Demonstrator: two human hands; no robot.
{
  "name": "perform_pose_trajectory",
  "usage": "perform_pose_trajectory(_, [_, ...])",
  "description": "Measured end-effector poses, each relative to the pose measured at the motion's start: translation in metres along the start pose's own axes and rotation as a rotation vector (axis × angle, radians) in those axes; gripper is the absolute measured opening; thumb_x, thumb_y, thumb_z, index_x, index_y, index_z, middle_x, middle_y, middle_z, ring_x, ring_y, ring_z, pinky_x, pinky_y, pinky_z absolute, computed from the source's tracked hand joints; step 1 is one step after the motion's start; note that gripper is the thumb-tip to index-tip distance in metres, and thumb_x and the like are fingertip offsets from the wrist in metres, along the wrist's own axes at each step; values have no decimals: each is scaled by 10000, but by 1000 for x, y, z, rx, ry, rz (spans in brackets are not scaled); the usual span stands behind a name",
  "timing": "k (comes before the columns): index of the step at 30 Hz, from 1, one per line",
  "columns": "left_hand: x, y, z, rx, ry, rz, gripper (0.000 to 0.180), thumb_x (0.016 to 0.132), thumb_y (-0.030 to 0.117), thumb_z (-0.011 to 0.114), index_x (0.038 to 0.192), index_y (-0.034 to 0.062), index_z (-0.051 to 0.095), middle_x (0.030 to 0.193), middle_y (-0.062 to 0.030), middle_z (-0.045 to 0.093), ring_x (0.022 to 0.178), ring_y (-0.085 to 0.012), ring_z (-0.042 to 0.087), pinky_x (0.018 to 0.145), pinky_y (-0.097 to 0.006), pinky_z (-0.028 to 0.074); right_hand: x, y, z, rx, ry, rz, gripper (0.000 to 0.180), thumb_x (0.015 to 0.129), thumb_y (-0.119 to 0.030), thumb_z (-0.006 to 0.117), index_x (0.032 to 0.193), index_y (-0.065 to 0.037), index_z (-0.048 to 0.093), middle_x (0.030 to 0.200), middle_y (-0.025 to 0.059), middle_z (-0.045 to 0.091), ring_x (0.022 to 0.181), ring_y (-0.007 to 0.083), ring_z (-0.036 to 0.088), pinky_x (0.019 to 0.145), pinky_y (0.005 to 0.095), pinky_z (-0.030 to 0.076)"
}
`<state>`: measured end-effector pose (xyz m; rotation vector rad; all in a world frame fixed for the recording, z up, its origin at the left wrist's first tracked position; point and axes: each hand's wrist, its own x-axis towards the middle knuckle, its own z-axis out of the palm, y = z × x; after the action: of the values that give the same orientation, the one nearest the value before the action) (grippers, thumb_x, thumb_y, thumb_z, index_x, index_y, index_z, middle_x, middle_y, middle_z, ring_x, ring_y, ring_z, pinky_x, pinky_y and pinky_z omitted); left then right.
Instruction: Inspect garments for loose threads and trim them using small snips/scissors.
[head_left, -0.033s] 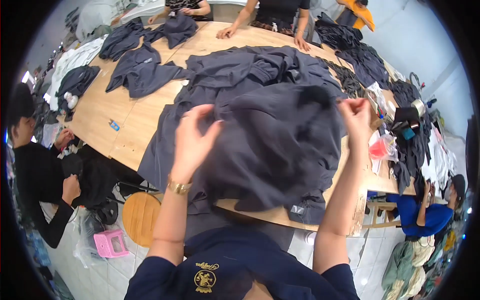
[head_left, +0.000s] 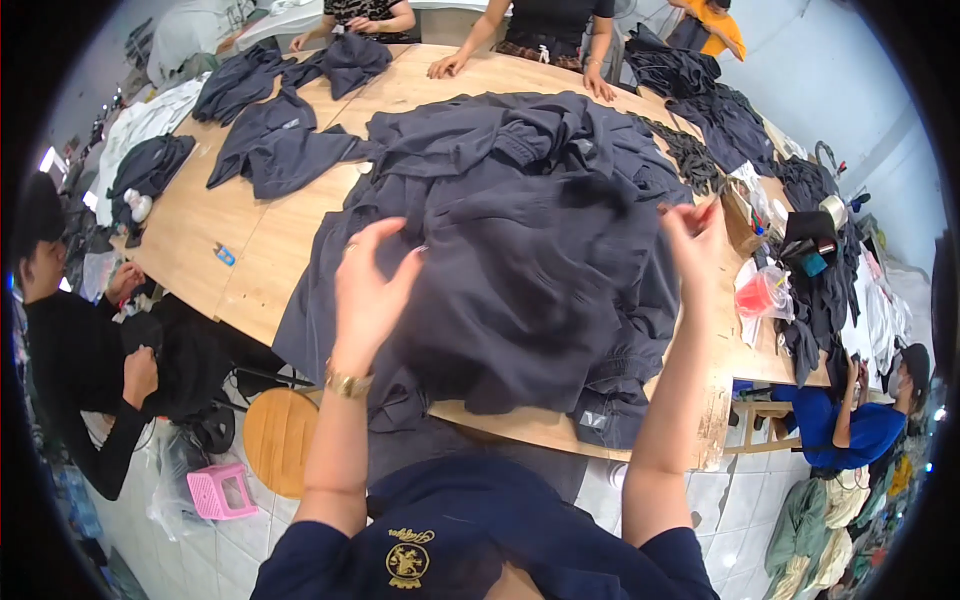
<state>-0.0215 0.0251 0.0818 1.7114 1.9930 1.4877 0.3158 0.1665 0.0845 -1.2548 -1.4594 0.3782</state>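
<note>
left hand (head_left: 368, 285): fingers spread apart above dark garment (head_left: 530, 260), at 9 o'clock
right hand (head_left: 697, 238): pinching garment edge, 3 o'clock

hands (head_left: 530, 265), dark garments (head_left: 540, 250), wooden table (head_left: 250, 240)

We can't really make out the garment (head_left: 540, 270), it's motion-blurred, and it covers much of the surface (head_left: 270, 230); right hand (head_left: 695, 235) is smeared too.
</note>
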Motion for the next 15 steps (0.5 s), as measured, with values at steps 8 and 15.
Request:
perform_pose_trajectory(8, [-46, -47, 12, -365, -179, -264, 239, 800, 142, 686, 1013, 50, 631, 979, -63, 650, 933, -174, 612, 792, -305, 473, -111, -8, 24, 408, -50, 228, 332, 800, 70, 603, 811, -87, 311, 803, 35, 508, 670, 64, 480, 588, 186, 409])
perform_pose_trajectory(15, [-18, -17, 62, -124, 68, 150, 229, 742, 78, 706, 956, 54, 629, 1005, -111, 617, 1032, -293, 553, 881, -363, 440, -122, -30, 41, 455, -75, 207, 311, 800, 53, 597, 805, -73, 313, 795, 56, 545, 710, 84, 516, 681, 216, 436])
